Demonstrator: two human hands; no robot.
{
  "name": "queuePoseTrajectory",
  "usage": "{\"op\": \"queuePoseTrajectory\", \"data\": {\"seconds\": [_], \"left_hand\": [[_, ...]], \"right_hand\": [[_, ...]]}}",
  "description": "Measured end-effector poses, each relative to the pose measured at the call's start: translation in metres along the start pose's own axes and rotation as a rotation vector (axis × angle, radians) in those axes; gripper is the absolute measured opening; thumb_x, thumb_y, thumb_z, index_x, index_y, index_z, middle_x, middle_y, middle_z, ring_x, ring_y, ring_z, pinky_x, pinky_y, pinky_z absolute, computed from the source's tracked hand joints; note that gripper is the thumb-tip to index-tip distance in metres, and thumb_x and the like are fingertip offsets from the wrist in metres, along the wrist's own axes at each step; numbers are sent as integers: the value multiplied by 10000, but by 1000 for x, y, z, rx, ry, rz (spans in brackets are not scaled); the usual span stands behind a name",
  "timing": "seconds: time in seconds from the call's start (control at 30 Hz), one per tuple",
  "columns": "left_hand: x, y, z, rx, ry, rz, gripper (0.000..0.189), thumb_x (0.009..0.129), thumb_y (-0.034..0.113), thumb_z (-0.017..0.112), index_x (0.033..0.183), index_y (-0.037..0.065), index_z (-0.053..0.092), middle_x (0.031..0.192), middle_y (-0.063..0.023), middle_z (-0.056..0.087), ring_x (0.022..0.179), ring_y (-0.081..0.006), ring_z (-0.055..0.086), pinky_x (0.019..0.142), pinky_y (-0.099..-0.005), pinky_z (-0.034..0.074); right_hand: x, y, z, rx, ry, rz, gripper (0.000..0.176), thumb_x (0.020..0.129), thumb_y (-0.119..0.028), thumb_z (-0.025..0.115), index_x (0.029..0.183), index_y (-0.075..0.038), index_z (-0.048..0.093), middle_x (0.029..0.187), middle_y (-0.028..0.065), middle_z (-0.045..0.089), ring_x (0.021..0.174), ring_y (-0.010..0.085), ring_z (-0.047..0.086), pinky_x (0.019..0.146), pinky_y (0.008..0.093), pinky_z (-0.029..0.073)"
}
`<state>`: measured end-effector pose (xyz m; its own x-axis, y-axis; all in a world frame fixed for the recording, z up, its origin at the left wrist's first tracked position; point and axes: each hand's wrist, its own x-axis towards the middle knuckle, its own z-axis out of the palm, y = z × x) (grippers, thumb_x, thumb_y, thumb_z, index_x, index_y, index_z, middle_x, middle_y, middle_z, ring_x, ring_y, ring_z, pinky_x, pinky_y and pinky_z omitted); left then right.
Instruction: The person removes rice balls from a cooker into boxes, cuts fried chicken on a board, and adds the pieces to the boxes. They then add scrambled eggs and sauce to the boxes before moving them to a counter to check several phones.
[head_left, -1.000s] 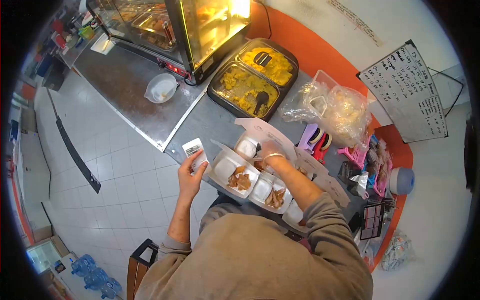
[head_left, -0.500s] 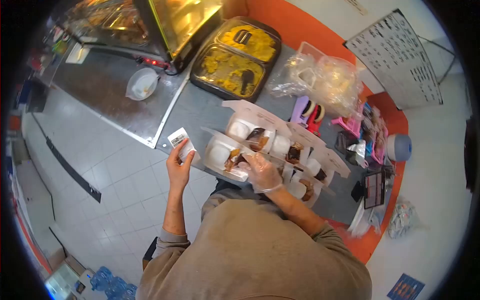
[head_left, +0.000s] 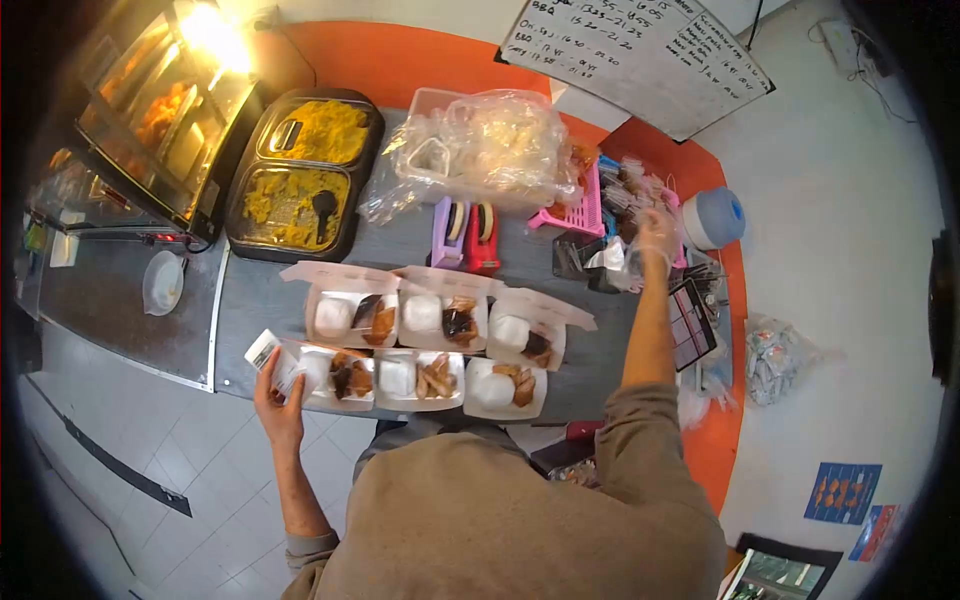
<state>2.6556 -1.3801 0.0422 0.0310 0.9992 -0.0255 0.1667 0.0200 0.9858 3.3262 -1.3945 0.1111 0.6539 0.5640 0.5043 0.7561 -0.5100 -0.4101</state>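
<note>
Head view: right hand [head_left: 655, 235] stretched out over the pink basket [head_left: 580, 208], arm straight.

There are six meal boxes [head_left: 338, 276], two food trays [head_left: 352, 178] and two tape dispensers [head_left: 448, 238].

Left hand [head_left: 278, 400] raised, grip closed, right arm outstretched, right hand [head_left: 655, 238] gloved

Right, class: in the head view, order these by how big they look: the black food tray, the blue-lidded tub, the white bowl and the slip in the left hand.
1. black food tray
2. blue-lidded tub and white bowl: too alike to rank
3. slip in the left hand
</note>
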Motion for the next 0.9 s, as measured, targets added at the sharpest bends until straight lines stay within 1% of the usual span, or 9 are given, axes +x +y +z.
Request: {"op": "queuePoseTrajectory", "data": {"seconds": [0.07,0.17,0.27,0.3,0.47,0.53,0.57,0.77,0.9], "left_hand": [[-11,6,12,49,40,9,539,831,-58,671,1342,-4,510,1285,-110,560,1125,-197,572,937,-312,489],[-29,8,30,59,113,-25,526,845,-61,652,1345,-2,503,1303,-113,547,1134,-201,571,952,-320,478],[-42,22,60,122,158,-50,535,845,-57,653,1353,-2,494,1319,-116,538,1148,-202,567,954,-323,478],[-46,28,72,154,170,-55,537,852,-45,651,1361,-4,483,1322,-117,539,1151,-202,568,952,-325,481],[-54,69,115,286,209,-111,516,856,-15,660,1348,5,505,1287,-108,570,1110,-204,596,895,-319,518],[-54,72,121,309,234,-59,507,843,-6,680,1329,34,540,1282,-115,577,1091,-204,606,867,-311,534],[-54,77,125,349,243,-40,506,837,-2,688,1322,49,552,1278,-121,579,1087,-205,608,862,-313,539],[-53,84,126,447,210,-3,540,833,-35,687,1341,65,531,1295,-102,565,1094,-185,603,889,-311,542],[-56,74,119,371,206,18,529,820,-50,678,1319,81,561,1246,-118,566,1085,-214,614,868,-335,571]], "right_hand": [[43,73,29,-94,-72,47,249,835,-243,590,958,-82,734,961,182,705,935,333,674,833,413,512],[92,182,92,-350,-642,-124,349,841,-315,538,971,-58,736,996,232,681,932,372,668,832,436,522],[102,184,128,-310,-983,-329,341,782,-297,610,1004,-69,734,1044,192,690,980,349,663,850,438,522],[98,186,141,-116,-1063,-16,388,711,-226,682,1074,-97,719,1109,161,686,1036,331,649,886,427,512],[86,185,186,-349,-1062,-52,612,709,-200,742,1289,-83,585,1313,192,572,1195,336,558,984,414,460],[88,209,226,-436,-1126,-345,320,758,-168,670,1032,-6,700,1084,247,661,1001,391,648,876,476,510],[87,254,269,-461,-840,-257,250,782,-187,631,924,0,717,978,256,675,884,405,667,811,488,525],[89,224,172,30,-425,-406,205,836,-199,644,915,-14,688,849,149,694,765,269,676,692,393,528],[-6,58,9,815,-703,96,87,826,-58,670,906,-69,637,851,54,662,727,129,630,659,290,518]]}}
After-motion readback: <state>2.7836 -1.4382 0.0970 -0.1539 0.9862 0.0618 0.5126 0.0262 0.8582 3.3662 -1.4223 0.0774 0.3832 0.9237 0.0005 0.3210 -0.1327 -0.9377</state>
